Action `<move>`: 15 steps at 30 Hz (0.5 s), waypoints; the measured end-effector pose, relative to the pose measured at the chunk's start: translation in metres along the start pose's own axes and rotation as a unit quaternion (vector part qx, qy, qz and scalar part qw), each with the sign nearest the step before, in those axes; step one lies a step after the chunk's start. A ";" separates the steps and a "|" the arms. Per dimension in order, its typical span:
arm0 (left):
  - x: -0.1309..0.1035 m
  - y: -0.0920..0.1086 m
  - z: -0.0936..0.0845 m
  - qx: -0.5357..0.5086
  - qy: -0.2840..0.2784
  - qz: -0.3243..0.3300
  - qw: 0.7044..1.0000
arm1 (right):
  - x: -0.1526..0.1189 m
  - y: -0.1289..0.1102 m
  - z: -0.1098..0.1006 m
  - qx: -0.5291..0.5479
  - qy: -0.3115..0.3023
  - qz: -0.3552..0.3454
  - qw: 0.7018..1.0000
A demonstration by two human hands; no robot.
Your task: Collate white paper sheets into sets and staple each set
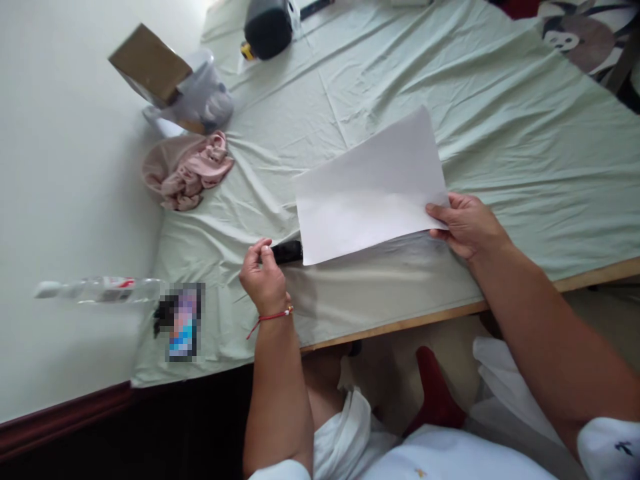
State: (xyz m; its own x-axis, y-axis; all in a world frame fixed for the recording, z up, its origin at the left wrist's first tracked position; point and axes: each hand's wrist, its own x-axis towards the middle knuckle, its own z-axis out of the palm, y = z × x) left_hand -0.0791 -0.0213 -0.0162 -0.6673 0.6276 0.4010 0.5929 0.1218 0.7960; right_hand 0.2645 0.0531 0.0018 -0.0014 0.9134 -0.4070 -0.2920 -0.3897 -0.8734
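Note:
A white sheet of paper (373, 193) is held by its lower right corner, above the cloth-covered table. My right hand (470, 223) pinches that corner, thumb on top and fingers underneath. Just left of the sheet, my left hand (264, 273) is closed around one end of a short black elongated object (289, 252), whose exact kind I cannot make out. The object's other end meets the lower left edge of the paper; whether it grips or only touches the sheet does not show. A red string bracelet circles my left wrist.
A pale green cloth (500, 133) covers the table. Along the left wall stand a clear plastic bottle (117, 290), a pixelated patch (183, 323), a pink cloth (195, 173) and a bin with a cardboard box (150, 63). A black case (267, 30) and yellow tape measure (247, 51) lie behind.

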 end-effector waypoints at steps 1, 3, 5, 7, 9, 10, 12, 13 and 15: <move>0.000 -0.004 0.000 0.013 -0.018 0.007 1.000 | -0.001 0.000 0.002 0.000 0.001 0.006 1.000; 0.001 -0.010 -0.002 0.038 -0.055 0.012 0.998 | -0.002 0.001 0.006 -0.008 0.004 0.015 1.000; 0.002 -0.015 -0.003 0.053 -0.087 0.013 0.995 | -0.003 0.002 0.009 -0.027 0.004 0.017 0.999; 0.002 -0.018 -0.004 0.062 -0.108 0.017 0.992 | -0.002 0.004 0.010 -0.047 -0.001 0.010 0.999; 0.003 -0.018 -0.005 0.071 -0.115 0.023 0.991 | -0.001 0.006 0.010 -0.062 -0.009 -0.001 0.998; 0.003 -0.018 -0.006 0.074 -0.114 0.025 0.990 | 0.000 0.007 0.009 -0.068 -0.013 -0.005 0.998; 0.002 -0.018 -0.006 0.077 -0.113 0.029 0.990 | 0.002 0.009 0.007 -0.074 -0.019 -0.011 0.997; 0.002 -0.018 -0.006 0.076 -0.113 0.030 0.990 | 0.002 0.009 0.005 -0.077 -0.021 -0.015 0.997; 0.001 -0.017 -0.006 0.073 -0.114 0.029 0.990 | 0.004 0.010 0.003 -0.082 -0.021 -0.028 0.996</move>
State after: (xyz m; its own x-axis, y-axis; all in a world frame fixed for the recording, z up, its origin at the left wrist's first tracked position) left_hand -0.0930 -0.0273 -0.0267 -0.5212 0.7916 0.3191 0.6977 0.1798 0.6934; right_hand 0.2587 0.0531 -0.0078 -0.0312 0.9374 -0.3470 -0.1320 -0.3480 -0.9282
